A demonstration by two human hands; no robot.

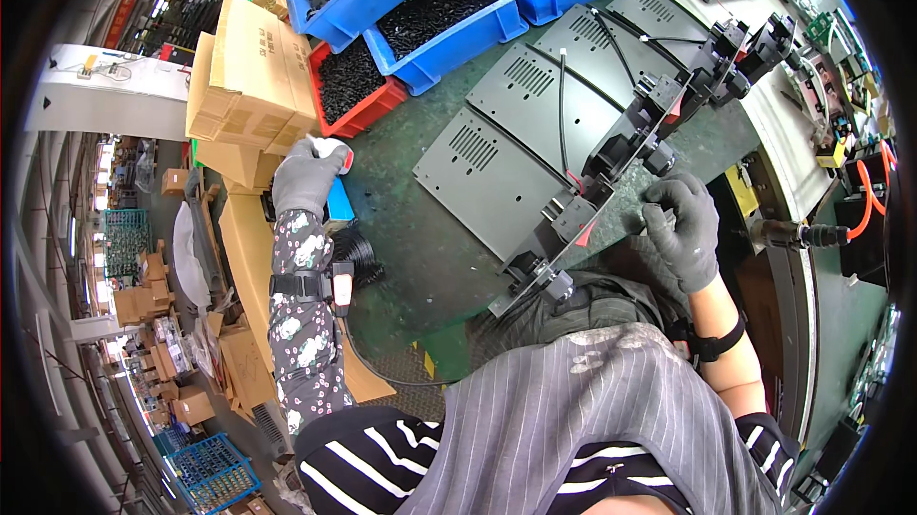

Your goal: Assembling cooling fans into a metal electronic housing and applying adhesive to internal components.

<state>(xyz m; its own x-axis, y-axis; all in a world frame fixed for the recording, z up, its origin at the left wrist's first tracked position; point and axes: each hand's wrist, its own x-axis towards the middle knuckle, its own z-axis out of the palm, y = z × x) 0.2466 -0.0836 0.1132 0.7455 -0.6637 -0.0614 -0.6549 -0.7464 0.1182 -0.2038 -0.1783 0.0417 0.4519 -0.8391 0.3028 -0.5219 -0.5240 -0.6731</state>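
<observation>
My left hand (308, 179), in a grey glove, is closed at the table's left side around a small white thing with a red rim (333, 152). The fingers hide much of it, so its kind is unclear. Just below that hand are a blue box (339, 202) and a coil of black cable (357, 259). My right hand (684, 230), also gloved, has its fingers curled in by the near side of the panels; whatever they hold, if anything, is hidden. Several dark metal panels (511, 185) with vent slots lie in a row, black connector parts (611, 160) along their near edge.
Blue bins (449, 45) and a red bin (382, 102) of small black parts stand at the back. Cardboard boxes (258, 85) are stacked at the left. On the right, a tool (798, 233) hangs from an orange hose (864, 192). Black cables (563, 114) lie across the panels.
</observation>
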